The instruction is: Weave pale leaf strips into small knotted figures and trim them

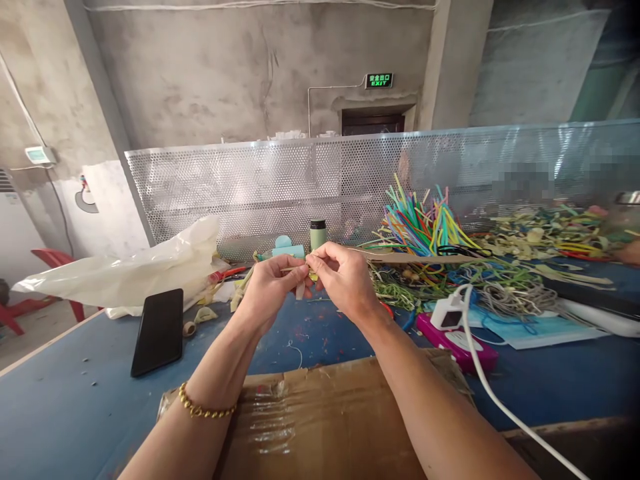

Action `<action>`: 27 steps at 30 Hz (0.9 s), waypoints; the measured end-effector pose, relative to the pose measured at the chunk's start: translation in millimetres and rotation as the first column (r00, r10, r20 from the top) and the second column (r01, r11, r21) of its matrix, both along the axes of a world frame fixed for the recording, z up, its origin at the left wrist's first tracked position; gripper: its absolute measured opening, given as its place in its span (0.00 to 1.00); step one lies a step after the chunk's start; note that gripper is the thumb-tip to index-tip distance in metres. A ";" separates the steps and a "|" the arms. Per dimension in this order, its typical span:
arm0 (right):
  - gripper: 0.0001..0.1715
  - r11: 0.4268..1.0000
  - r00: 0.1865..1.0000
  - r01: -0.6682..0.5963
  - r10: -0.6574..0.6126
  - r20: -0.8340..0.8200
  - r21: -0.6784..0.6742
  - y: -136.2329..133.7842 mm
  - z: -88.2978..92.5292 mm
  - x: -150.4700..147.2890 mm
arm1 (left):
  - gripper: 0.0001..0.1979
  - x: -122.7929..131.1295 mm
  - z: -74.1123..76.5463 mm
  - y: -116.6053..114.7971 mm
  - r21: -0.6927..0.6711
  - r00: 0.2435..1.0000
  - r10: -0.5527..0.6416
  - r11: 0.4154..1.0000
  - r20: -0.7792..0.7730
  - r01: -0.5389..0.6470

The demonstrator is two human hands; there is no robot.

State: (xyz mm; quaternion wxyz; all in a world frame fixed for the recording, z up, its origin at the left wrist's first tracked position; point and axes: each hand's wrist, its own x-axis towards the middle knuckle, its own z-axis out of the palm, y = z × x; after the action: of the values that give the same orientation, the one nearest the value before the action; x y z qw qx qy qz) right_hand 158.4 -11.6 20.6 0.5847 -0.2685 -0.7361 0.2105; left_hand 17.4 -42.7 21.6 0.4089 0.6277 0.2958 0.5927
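My left hand (270, 290) and my right hand (347, 280) meet fingertip to fingertip above the blue table. Both are closed in a pinch. A short pale strip (300, 291) hangs below the left fingertips. Between the hands shows a small yellow bit (313, 276), mostly covered by fingers. What exactly the right fingers pinch is hidden. A thin pale strand (373, 253) runs out to the right behind the right hand; I cannot tell whether it is held. Just beyond the hands stands a green bottle (318, 235) with a black cap.
Cardboard (320, 420) lies under my forearms. A black phone (158, 332) and plastic sheeting (135, 267) are at left. Colourful pipe cleaners (425, 223), tangled green strands (400, 290) and a magenta power strip (457, 343) with a white cord lie right. A perforated metal screen (250, 193) stands behind.
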 end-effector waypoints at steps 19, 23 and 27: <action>0.10 0.985 0.991 0.133 -0.130 -0.028 0.112 -0.9 -0.5 -0.1 | 0.06 1.9 -2.9 -1.1 0.009 0.998 0.001 1.000 -0.057 -0.001; 0.10 0.984 0.990 0.136 -0.130 -0.055 0.114 6.2 -1.8 1.3 | 0.08 2.1 -1.3 -2.2 -0.020 0.995 -0.101 0.995 0.003 0.101; 0.10 0.982 0.990 0.143 -0.140 -0.032 0.121 7.9 -1.1 3.0 | 0.16 -1.3 1.3 -3.1 -0.100 0.963 -0.254 0.960 0.091 0.263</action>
State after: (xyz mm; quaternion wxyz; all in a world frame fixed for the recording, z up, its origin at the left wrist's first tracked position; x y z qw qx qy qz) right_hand 161.4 -3.7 19.6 0.6222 -0.2812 -0.7197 0.1256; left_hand 16.1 -45.8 22.9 0.5283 0.6140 0.2277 0.5405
